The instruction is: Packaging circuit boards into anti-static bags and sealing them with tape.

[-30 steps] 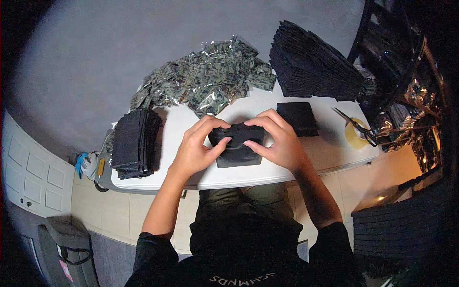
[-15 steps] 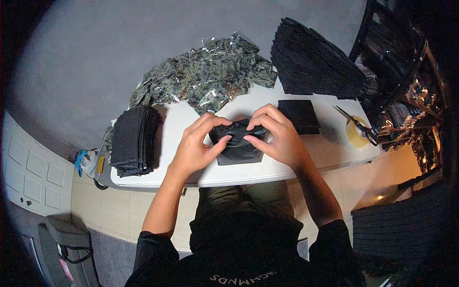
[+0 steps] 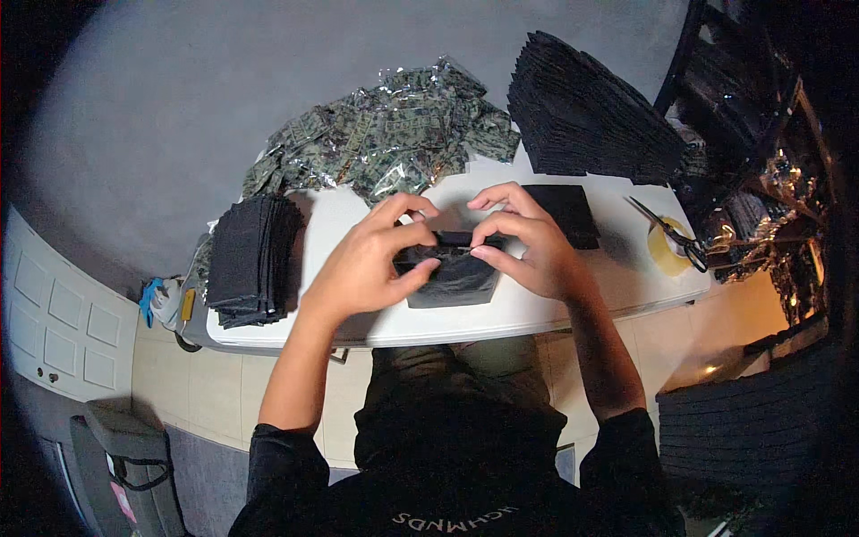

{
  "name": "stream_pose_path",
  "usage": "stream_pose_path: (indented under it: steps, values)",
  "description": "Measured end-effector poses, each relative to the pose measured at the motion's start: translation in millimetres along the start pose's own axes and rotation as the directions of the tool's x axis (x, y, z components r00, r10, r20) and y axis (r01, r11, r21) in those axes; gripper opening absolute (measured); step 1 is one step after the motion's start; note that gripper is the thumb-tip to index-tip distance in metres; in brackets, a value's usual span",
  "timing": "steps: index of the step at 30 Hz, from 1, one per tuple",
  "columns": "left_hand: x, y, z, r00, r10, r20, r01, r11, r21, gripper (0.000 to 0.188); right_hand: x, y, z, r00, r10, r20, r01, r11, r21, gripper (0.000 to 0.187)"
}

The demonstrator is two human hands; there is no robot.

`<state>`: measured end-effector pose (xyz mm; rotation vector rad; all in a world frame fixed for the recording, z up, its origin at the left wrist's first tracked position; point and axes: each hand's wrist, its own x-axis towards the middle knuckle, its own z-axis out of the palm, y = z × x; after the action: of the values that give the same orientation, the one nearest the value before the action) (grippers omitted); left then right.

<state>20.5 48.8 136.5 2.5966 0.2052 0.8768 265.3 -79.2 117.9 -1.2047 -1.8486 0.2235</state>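
A folded piece of black cloth (image 3: 454,282) lies on the white table in front of me, its upper edge creased between my hands. My left hand (image 3: 371,259) curls round its left side, the thumb on the lower panel and a fingertip against the dark flap above. On the right side, my right hand (image 3: 532,246) pinches the edge between thumb and a finger; its index finger is lifted off. Whether anything lies inside the fold is hidden.
A stack of black folded pieces (image 3: 253,261) stands at left, another black piece (image 3: 564,217) at right. Behind are camouflage items in clear wrap (image 3: 376,134) and a tall black stack (image 3: 591,116). Scissors (image 3: 667,228) rest on a roll of tape (image 3: 664,255) near the table's (image 3: 617,277) right end.
Both index fingers have lifted away from the cloth, and my left hand has shifted slightly. The cloth's upper part looks flatter, with a straight dark flap now showing.
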Motion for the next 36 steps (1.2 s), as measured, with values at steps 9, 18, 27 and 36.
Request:
stream_pose_path:
  steps: [9, 18, 27, 36]
  values:
    - [-3.9, -12.9, -14.4, 0.997, -0.078, 0.002, 0.078, 0.994, -0.076, 0.018, -2.2, 8.0, -16.6, 1.000, 0.012, -0.001, -0.012, 0.998, -0.058, 0.013]
    - [-3.6, -14.6, -17.9, 0.997, -0.064, 0.036, 0.066, 0.996, -0.057, 0.018, -0.8, 7.1, -13.5, 1.000, -0.001, -0.016, 0.000, 0.999, -0.053, 0.012]
    - [-1.5, -21.0, -18.3, 0.952, -0.279, 0.126, 0.305, 0.831, -0.465, 0.016, 3.5, 4.2, -17.3, 0.992, 0.126, -0.012, -0.124, 0.985, 0.117, 0.009]
    - [-25.9, -119.6, 42.9, 0.840, -0.537, -0.079, 0.500, 0.822, -0.272, 0.024, 9.0, 71.1, 20.7, 0.973, 0.201, -0.114, -0.211, 0.973, -0.093, 0.031]
